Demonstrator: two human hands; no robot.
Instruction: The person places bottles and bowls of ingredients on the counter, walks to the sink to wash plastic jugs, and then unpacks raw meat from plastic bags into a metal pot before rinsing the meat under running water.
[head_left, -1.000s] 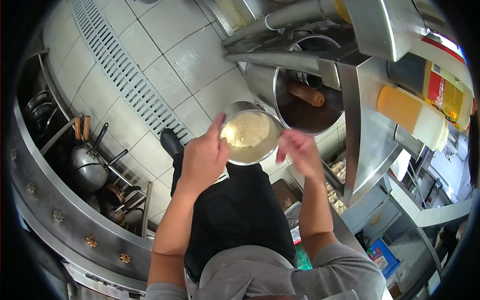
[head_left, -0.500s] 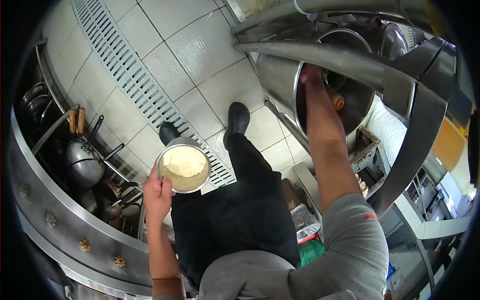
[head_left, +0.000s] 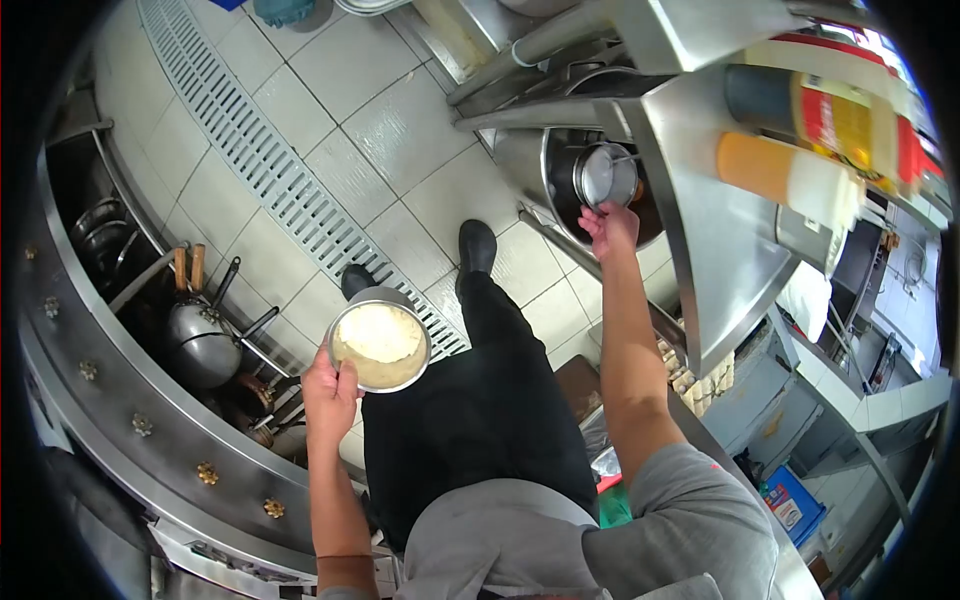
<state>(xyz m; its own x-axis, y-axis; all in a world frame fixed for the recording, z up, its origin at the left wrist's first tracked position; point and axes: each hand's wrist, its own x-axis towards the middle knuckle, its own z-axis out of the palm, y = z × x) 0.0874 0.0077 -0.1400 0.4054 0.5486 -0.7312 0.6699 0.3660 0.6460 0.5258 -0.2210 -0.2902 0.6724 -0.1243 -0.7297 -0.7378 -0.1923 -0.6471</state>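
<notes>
My left hand (head_left: 332, 396) grips the rim and side of a round metal bowl (head_left: 421, 345), thumb over the edge. Inside it is a pale, creamy-white mass (head_left: 380, 333), heaped toward the far side. My right hand (head_left: 612, 229) is closed at the near edge of a small round metal container (head_left: 603, 178), whitish within. That container is over the mouth of a large steel pot (head_left: 525, 165) below the counter, so much of the pot's inside is hidden.
A steel counter (head_left: 700, 200) at right carries several sauce bottles (head_left: 758, 165). Pans (head_left: 203, 345) lie on a shelf at left, under a stove front with knobs (head_left: 207, 473). A slotted drain (head_left: 250, 150) crosses the tiled floor. Egg trays (head_left: 695, 378) stand below the counter.
My right hand has come up out of the large pot, and the small metal container now shows at its fingers. My left hand still holds the bowl. The view has shifted.
</notes>
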